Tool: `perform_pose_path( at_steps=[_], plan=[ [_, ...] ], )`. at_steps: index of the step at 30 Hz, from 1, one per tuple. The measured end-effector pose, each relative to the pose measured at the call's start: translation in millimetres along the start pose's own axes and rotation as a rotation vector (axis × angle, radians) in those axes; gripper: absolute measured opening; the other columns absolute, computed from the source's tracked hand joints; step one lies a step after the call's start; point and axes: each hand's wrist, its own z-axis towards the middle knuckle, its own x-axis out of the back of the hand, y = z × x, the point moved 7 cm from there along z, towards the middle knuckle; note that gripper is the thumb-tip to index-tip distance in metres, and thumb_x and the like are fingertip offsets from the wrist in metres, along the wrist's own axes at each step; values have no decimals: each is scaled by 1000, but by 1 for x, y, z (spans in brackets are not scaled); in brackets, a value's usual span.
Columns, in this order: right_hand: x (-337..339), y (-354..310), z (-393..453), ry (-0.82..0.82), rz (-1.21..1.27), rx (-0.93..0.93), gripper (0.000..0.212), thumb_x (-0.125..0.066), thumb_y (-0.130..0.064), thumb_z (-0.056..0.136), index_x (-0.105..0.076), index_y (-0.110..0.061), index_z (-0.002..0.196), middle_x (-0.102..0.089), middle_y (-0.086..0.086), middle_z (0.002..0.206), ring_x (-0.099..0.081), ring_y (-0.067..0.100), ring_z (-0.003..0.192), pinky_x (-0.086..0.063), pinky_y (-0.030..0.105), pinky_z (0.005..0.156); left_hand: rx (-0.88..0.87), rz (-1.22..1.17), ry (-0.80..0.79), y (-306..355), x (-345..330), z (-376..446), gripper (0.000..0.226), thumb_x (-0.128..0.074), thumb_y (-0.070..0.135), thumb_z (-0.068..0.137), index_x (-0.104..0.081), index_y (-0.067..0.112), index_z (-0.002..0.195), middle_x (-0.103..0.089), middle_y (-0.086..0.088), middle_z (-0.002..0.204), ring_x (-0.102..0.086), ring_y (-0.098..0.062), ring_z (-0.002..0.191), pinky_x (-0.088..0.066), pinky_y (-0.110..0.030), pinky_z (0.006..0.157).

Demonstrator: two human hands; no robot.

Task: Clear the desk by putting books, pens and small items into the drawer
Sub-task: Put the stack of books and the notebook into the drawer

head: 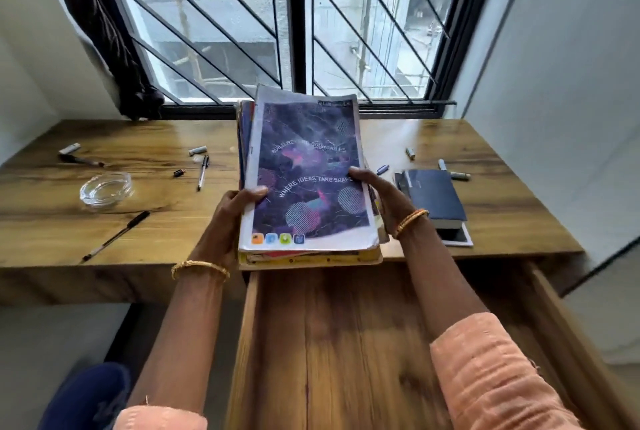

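Both hands grip a stack of notebooks [308,180], left hand [235,211] and right hand [377,194] curled round its sides, held over the worktop [166,222] edge above the open drawer [346,343].

We see the top notebook [306,173] covered in deep purple with pink and teal splashes, white striped circles and white lettering, above a yellow-edged book [311,258]. The desk [138,222] is golden-brown wood with dark grain streaks, and the smaller book [433,196] is navy blue. Our sleeves [495,377] are peach, our bangles [201,267] gold.
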Motion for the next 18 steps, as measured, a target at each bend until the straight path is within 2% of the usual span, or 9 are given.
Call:
perform_pose_path(
  at_steps=[2,4,6,8,11,12,13,15,18],
  plan=[
    [19,-3,-21,-13,-47,27,16,-53,-20,93,-66,-12,94,-75,0,75,-70,13,65,-55,21,56,24,-24,-42,-20,-18,-17,75,-81,28,57,-51,6,122,-52,-28,130,-50,-43,120,-37,-58,105],
    [41,6,-49,-35,-76,-9,20,-59,-22,87,-66,-8,99,-75,4,78,-71,17,66,-57,26,62,28,-6,-107,-48,-41,-38,64,-75,22,60,-53,11,119,-58,-23,121,-56,-39,111,-45,-53,99],
    [67,23,-73,-22,-115,-67,43,-71,-28,74,-66,-4,109,-73,12,93,-70,24,77,-57,35,78,68,-10,-127,-83,-59,-56,72,-82,19,54,-53,11,120,-64,-18,111,-65,-32,96,-56,-45,83],
    [98,42,-100,-13,-143,-68,49,-73,-28,71,-65,-3,112,-69,17,103,-68,27,83,-54,39,85,109,-28,-111,-124,-75,-73,81,-88,18,48,-52,11,121,-69,-13,100,-70,-25,82,-59,-37,68],
    [141,69,-139,45,-157,-79,60,-77,-29,66,-62,-2,117,-68,19,108,-67,29,87,-55,40,84,149,-23,-52,-177,-98,-97,49,-62,1,74,-49,12,119,-71,-7,86,-71,-19,68,-58,-29,58],
    [154,76,-151,62,-163,-93,65,-79,-31,62,-62,-2,118,-68,20,109,-67,30,89,-54,41,84,171,-31,-39,-191,-105,-105,45,-58,-2,75,-50,12,117,-71,-7,85,-70,-18,67,-58,-30,57],
    [166,82,-163,70,-167,-111,66,-80,-32,61,-62,-2,118,-68,21,109,-67,30,88,-55,41,84,192,-42,-39,-205,-111,-111,46,-63,0,72,-51,12,115,-71,-9,86,-70,-19,67,-59,-31,58],
    [181,92,-183,55,-160,-172,62,-77,-31,65,-62,-2,118,-68,21,110,-68,30,87,-56,41,84,243,-46,-54,-225,-121,-122,65,-82,7,55,-53,10,112,-67,-16,95,-70,-23,72,-60,-37,64],
    [202,115,-207,47,-104,-332,61,-78,-32,65,-65,-2,117,-67,21,112,-67,32,89,-51,45,94,366,-46,-103,-248,-136,-137,76,-87,15,45,-56,4,114,-65,-26,106,-70,-32,80,-56,-49,76]
  ],
)
